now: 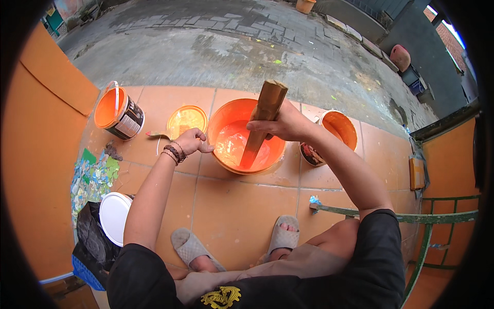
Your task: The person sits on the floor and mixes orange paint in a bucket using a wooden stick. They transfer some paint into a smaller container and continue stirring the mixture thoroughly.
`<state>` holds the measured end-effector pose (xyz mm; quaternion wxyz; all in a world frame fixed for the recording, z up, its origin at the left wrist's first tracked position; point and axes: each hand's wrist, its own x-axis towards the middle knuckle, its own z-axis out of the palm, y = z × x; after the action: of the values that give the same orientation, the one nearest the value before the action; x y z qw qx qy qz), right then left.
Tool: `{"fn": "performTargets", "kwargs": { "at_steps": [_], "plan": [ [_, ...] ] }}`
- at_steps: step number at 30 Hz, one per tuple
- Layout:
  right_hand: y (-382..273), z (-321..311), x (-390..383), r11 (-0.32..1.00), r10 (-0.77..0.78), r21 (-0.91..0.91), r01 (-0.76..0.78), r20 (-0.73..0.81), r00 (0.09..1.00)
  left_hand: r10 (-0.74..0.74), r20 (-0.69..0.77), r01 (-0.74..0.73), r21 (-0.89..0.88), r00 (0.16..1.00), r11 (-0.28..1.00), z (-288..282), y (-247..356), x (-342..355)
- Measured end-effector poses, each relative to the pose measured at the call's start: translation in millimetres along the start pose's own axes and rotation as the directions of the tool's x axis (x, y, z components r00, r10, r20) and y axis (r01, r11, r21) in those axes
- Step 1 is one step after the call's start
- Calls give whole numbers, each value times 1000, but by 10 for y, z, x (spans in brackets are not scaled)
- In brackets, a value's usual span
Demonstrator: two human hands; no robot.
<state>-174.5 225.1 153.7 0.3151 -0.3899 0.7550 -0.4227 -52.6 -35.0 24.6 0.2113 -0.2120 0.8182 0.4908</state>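
The right hand [280, 125] grips a stick [262, 123] standing in the basin [226, 116]; the left hand [191, 141], loosely closed, touches its rim.

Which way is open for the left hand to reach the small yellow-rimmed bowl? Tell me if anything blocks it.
Probably yes. The left hand rests at the big orange basin's rim, right beside the small bowl; only bare tile and a spoon-like tool lie near, nothing between them.

stick [260, 126] tip sunk in paint, right paint can [329, 136] partly behind forearm
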Motion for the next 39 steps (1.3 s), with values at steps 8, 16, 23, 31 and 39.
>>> {"fn": "performTargets", "kwargs": {
  "at_steps": [8,16,23,31,39],
  "plan": [
    [324,-319,346,995,-71,-98,35,-397,915,11,-38,-10,15,999,1000,42,61,82],
    [150,230,218,936,-310,-222,275,-143,940,-15,24,15,6,1000,1000,23,6,103],
    [185,-377,33,993,104,-34,-112,-195,975,-13,-29,13,9,999,1000,49,78,75],
    [259,43,397,979,-202,-60,192,-289,936,-43,15,42,79,999,996,17,121,56],
    [-60,-72,28,992,127,38,-124,-89,988,-78,36,74,90,996,993,16,47,54]
  ]
}}
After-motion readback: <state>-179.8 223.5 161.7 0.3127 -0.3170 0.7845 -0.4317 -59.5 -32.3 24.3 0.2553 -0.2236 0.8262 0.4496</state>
